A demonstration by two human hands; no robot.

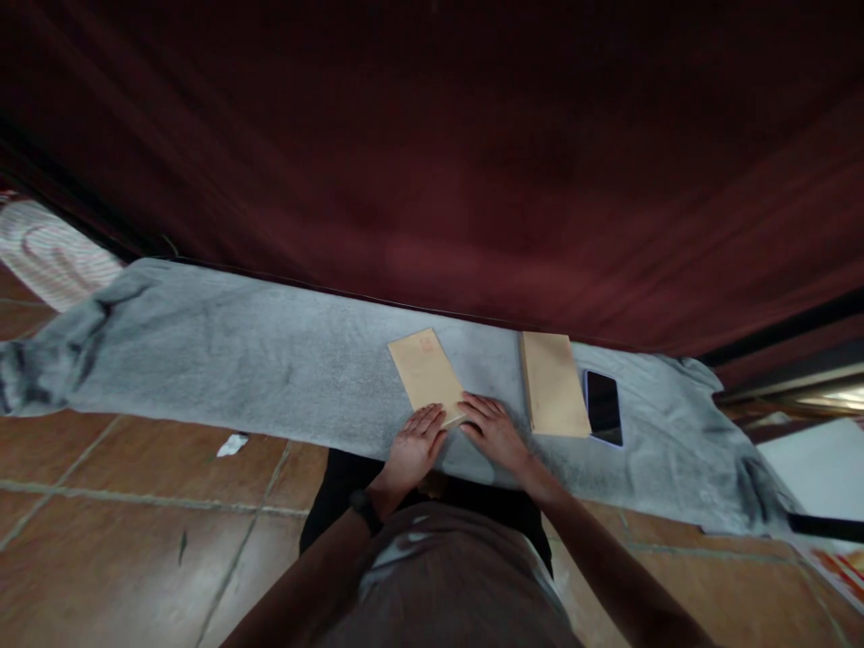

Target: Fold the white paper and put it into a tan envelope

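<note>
A tan envelope [425, 372] lies tilted on a grey cloth [222, 355] spread over the floor. My left hand [413, 446] rests flat at the envelope's near left corner, fingers stretched out. My right hand [494, 430] lies flat beside it, fingertips touching the envelope's near right corner. Neither hand grips anything. To the right, a stack of tan envelopes [554, 382] lies on the cloth, with a dark phone [603, 407] next to it.
A dark red curtain [472, 153] hangs behind the cloth. Brown floor tiles [121, 504] run in front, with a white paper scrap [232, 444]. A striped cloth [54, 252] lies far left, white sheets [820, 472] far right.
</note>
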